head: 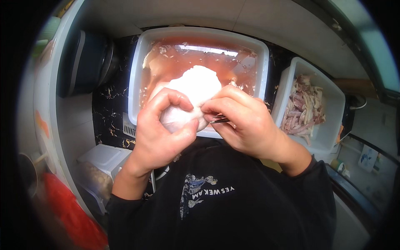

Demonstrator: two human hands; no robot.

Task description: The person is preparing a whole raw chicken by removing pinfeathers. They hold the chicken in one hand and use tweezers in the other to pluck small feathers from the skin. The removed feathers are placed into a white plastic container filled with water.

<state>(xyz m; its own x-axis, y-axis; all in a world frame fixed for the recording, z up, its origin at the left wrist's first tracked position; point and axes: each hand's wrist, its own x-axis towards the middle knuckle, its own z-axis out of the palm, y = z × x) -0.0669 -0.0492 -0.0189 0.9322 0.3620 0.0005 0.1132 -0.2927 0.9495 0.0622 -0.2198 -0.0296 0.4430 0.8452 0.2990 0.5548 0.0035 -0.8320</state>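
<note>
My left hand (161,131) grips a pale, glossy piece of raw meat, perhaps poultry (198,86), with thumb and fingers curled round its near part. The piece is overexposed, so its exact kind cannot be told. My right hand (247,120) holds dark metal tweezers (220,119), and its fingertips touch the meat's right side; the tweezers' tips are hard to make out. Both hands are over the near side of a white plastic tub (265,73) of reddish water, in which pale pieces and bits float.
A second white plastic tub (334,122) on the right holds strips of raw meat (303,109). The tubs stand on a black marbled counter (114,115). A dark container (87,62) is at the left, above a lidded clear box (97,175) and a red plastic bag (70,212).
</note>
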